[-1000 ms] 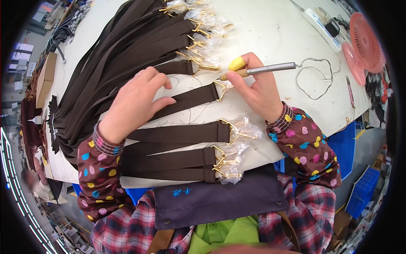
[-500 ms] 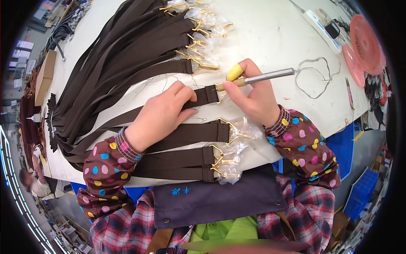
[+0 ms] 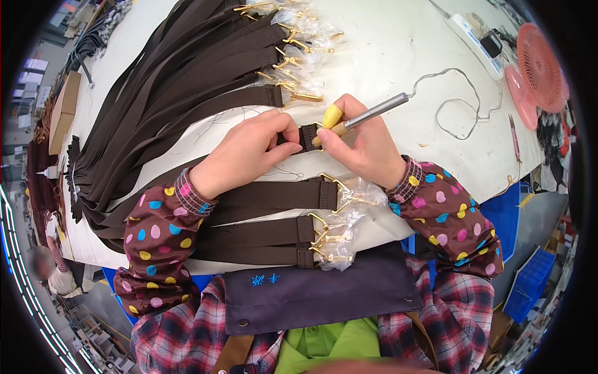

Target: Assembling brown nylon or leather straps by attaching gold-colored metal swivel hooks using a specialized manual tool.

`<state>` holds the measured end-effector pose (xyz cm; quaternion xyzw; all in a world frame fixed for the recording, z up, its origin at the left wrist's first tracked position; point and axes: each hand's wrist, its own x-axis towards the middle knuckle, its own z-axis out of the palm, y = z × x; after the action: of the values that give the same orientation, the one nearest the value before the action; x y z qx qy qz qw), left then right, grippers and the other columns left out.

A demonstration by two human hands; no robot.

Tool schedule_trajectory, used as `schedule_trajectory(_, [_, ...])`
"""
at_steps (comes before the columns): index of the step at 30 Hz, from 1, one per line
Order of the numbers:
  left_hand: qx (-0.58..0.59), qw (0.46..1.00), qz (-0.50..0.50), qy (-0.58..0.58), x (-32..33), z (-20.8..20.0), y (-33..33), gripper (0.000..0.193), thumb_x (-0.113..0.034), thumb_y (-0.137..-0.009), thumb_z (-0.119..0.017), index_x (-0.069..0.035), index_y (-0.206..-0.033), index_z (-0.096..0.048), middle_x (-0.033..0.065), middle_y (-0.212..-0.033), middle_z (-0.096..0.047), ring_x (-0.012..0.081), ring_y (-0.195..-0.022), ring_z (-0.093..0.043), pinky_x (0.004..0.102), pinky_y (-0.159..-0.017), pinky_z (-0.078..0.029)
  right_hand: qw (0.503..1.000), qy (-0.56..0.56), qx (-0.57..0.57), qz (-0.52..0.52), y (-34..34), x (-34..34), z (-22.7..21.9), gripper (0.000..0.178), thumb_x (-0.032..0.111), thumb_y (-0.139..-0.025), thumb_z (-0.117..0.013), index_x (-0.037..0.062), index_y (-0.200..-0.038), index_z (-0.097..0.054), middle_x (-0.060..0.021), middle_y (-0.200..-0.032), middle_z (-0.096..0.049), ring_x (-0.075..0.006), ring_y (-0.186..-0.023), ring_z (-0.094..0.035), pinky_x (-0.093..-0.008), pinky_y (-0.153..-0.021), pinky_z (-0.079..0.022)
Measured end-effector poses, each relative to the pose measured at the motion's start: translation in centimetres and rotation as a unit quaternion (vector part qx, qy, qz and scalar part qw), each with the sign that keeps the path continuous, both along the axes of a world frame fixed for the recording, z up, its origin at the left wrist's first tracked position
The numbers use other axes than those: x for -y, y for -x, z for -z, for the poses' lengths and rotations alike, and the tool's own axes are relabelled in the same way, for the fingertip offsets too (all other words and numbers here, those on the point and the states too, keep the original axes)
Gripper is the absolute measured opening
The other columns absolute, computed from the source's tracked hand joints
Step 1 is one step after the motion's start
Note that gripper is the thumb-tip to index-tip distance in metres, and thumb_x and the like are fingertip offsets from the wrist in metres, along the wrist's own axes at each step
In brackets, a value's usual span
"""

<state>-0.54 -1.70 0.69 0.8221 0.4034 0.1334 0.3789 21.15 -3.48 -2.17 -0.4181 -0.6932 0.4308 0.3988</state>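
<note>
My left hand (image 3: 249, 146) pinches a dark brown strap (image 3: 309, 136) close to its stitched end, thumb and fingers closed on the webbing. In my right hand (image 3: 367, 146) is a corded pen-shaped tool (image 3: 380, 111) with a silver barrel and a tan front part. Its front end is at the strap's stitched end, beside the gold metal hardware; the very tip is hidden. A yellow finger cot (image 3: 332, 116) covers one right fingertip. Nearer me lie more brown straps (image 3: 274, 194) with gold clasps (image 3: 336, 187) in clear plastic wrap.
A fan of brown straps (image 3: 205, 68) with wrapped gold clasps spreads over the far left of the white table (image 3: 398, 56). A grey cord (image 3: 476, 100) loops at right. Beyond are a white power strip (image 3: 476, 47), a pink fan (image 3: 539, 68) and thread snips (image 3: 515, 138).
My left hand has moved right and up to the strap's end. The tool has swung down and left, steeper than before, its front now against the stitched end.
</note>
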Motion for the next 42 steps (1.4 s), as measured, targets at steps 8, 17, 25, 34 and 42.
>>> schedule_trajectory(8, [0.029, 0.998, -0.019, 0.056, 0.0, 0.1, 0.3, 0.010, -0.007, -0.086, -0.065, -0.002, -0.090, -0.057, 0.0002, -0.078, -0.053, 0.0076, -0.064, -0.046, 0.0240, -0.056, -0.038, 1.000, -0.012, 0.007, -0.005, 0.1, 0.0, 0.3, 0.025, 0.015, -0.082, -0.068, 0.0013, -0.089, -0.048, -0.0114, -0.074, -0.059, -0.0203, -0.065, -0.061, -0.0311, -0.057, -0.049])
schedule_trajectory(17, [0.025, 0.998, -0.022, 0.056, 0.1, 0.2, 0.4, 0.010, -0.007, -0.087, -0.064, -0.002, -0.090, -0.056, 0.0002, -0.077, -0.054, 0.0076, -0.065, -0.047, 0.0240, -0.056, -0.039, 1.000, -0.002, 0.019, -0.009, 0.1, 0.0, 0.1, 0.026, 0.015, -0.082, -0.068, 0.0006, -0.089, -0.048, -0.0121, -0.075, -0.059, -0.0215, -0.066, -0.061, -0.0313, -0.058, -0.050])
schedule_trajectory(25, [0.025, 0.998, -0.021, 0.056, 0.0, 0.5, 0.6, 0.009, -0.006, -0.088, -0.062, -0.002, -0.092, -0.056, 0.0015, -0.078, -0.055, 0.0083, -0.067, -0.050, 0.0242, -0.059, -0.042, 0.999, -0.002, 0.032, -0.010, 0.0, -0.1, 0.2, 0.025, 0.015, -0.082, -0.068, 0.0010, -0.089, -0.047, -0.0118, -0.074, -0.059, -0.0211, -0.066, -0.061, -0.0306, -0.058, -0.049])
schedule_trajectory(34, [-0.013, 0.999, 0.043, 0.001, -1.3, -0.8, -0.6, 0.015, -0.006, -0.084, -0.066, -0.004, -0.096, -0.056, 0.0049, -0.089, -0.056, 0.0168, -0.074, -0.054, 0.0311, -0.068, -0.046, 0.999, 0.001, -0.007, 0.036, -0.2, 0.2, -0.4, 0.021, 0.012, -0.082, -0.066, 0.0018, -0.088, -0.048, -0.0098, -0.072, -0.058, -0.0182, -0.064, -0.060, -0.0301, -0.059, -0.048])
schedule_trajectory(42, [0.012, 0.993, 0.118, 0.009, -2.7, 0.1, -0.9, 0.010, -0.012, -0.084, -0.065, -0.008, -0.090, -0.058, 0.0073, -0.088, -0.056, 0.0254, -0.082, -0.058, 0.0351, -0.072, -0.047, 0.999, 0.030, -0.007, 0.030, -0.1, 0.2, -0.3, 0.021, 0.013, -0.082, -0.066, 0.0020, -0.088, -0.049, -0.0092, -0.070, -0.057, -0.0172, -0.061, -0.058, -0.0292, -0.057, -0.046])
